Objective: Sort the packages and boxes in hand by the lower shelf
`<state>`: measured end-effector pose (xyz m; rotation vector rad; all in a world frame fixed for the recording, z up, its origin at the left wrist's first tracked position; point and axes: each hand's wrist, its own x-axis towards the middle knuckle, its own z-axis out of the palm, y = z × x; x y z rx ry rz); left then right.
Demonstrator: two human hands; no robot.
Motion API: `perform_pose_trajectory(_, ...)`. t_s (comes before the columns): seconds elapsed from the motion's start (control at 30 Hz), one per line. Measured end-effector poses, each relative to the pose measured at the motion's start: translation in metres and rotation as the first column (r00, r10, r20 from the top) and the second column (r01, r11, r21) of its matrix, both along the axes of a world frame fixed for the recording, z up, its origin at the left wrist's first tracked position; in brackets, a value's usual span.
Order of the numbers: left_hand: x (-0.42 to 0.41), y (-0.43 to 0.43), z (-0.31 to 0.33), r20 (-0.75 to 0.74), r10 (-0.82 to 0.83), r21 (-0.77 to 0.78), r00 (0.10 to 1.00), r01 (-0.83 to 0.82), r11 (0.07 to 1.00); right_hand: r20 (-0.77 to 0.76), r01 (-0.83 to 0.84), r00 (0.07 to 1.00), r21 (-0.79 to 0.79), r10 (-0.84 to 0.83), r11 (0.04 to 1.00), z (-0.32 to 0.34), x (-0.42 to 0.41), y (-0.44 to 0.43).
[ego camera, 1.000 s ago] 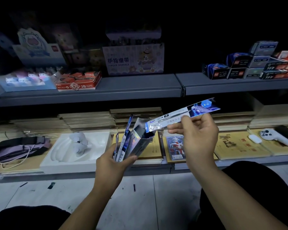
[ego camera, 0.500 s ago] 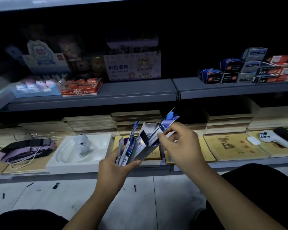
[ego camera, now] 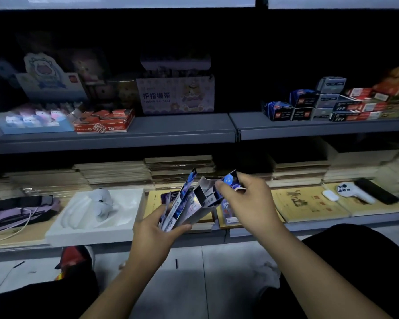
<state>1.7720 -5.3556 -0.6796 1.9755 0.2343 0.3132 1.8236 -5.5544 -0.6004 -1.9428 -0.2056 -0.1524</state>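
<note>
My left hand (ego camera: 156, 237) grips a narrow silvery carton (ego camera: 197, 207) by its lower end, together with a few flat blue packets (ego camera: 179, 201) fanned beside it. The carton's top is open and tilts up to the right. My right hand (ego camera: 249, 202) pinches the blue end of a long flat packet (ego camera: 228, 180) that sits mostly inside the carton's mouth. Both hands hover in front of the low shelf (ego camera: 309, 225), above the tiled floor.
A white moulded tray (ego camera: 127, 221) with a pale plush toy (ego camera: 103, 203) lies left of my hands. Yellow booklets (ego camera: 309, 206), a white handheld device (ego camera: 355, 192) and stacked paper sit on the low shelf. Small boxes (ego camera: 327, 104) and a finger-bandage display box (ego camera: 175, 94) fill the upper shelf.
My right hand brought the long blue packet from out at the right down into the carton's open top. The camera tilted up slightly.
</note>
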Motion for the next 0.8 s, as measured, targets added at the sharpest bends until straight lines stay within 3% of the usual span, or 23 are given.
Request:
perform_pose_trajectory(0.5,0.011,-0.002,0.0,0.088,0.031,0.03,0.996,-0.034,0.999,-0.159,-0.121,0.982,-0.091,0.106,0.988,0.013,0.01,0.003)
perform_pose_trajectory(0.8,0.014,-0.013,-0.012,0.088,-0.014,0.189,0.996,-0.003,0.982,-0.34,-0.177,0.929,-0.063,0.146,0.982,-0.014,0.013,-0.006)
